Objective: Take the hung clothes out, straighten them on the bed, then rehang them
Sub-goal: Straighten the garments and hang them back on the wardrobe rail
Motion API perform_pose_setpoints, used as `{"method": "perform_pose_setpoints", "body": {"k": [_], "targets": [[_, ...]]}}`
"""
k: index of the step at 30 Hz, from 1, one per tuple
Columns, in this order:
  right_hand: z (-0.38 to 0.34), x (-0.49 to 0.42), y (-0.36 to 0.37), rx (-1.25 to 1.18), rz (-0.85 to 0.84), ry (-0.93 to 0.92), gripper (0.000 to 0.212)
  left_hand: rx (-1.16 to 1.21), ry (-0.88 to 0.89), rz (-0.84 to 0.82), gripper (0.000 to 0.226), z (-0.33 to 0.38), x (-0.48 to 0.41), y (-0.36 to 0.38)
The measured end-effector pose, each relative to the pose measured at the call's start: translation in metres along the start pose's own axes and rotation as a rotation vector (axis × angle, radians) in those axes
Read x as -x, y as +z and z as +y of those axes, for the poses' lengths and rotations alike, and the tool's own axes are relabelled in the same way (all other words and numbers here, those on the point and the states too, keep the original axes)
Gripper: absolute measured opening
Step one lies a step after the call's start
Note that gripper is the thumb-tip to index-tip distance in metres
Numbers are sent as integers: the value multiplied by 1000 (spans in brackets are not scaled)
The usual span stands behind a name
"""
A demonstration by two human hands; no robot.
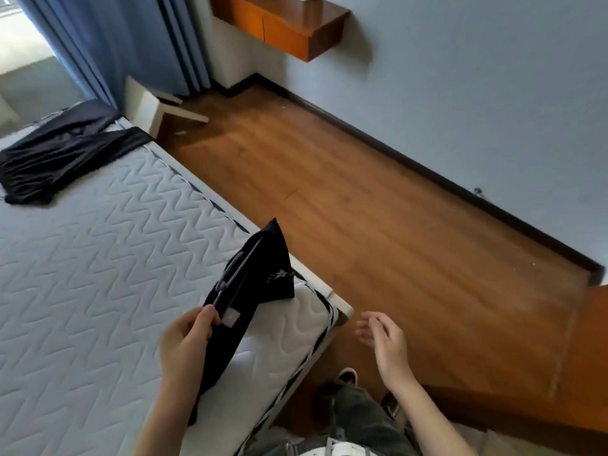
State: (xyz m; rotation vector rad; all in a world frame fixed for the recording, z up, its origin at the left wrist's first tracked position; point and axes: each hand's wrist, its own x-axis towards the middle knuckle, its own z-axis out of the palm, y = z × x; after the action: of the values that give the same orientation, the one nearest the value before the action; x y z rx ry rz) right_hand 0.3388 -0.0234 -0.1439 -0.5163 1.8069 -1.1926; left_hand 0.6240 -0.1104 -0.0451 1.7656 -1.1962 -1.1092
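Stool [148, 110] beside bed [82, 274] (curtain [131, 37] behind)

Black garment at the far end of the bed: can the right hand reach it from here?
Probably not. The black garment lies at the far end of the mattress by the curtain; the right hand hangs open beyond the near corner. Nothing blocks it; stepping closer looks necessary.

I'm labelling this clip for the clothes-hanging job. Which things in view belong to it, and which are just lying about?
Job: left hand gripping hanger, held black garment, spread black garment, mattress, right hand.
Lying about: white stool, wooden shelf, blue curtain.
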Motion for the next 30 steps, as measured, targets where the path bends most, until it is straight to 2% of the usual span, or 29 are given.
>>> {"method": "perform_pose_setpoints", "body": {"k": [8,14,19,23,30], "targets": [[-98,-144,-48,41,-153,-122,25,15,-177,84,26,36,-30,89],[-138,-272,-77,89,-245,-136,25,-43,-178,160,25,76,-80,179],[-184,-393,-119,151,-229,-126,25,-46,-160,186,27,124,-163,282],[-238,-477,-150,170,-211,-112,25,-15,-81,195,28,196,-238,352],[-330,-641,-151,203,-224,-101,25,46,-15,220,34,290,-382,446]]}}
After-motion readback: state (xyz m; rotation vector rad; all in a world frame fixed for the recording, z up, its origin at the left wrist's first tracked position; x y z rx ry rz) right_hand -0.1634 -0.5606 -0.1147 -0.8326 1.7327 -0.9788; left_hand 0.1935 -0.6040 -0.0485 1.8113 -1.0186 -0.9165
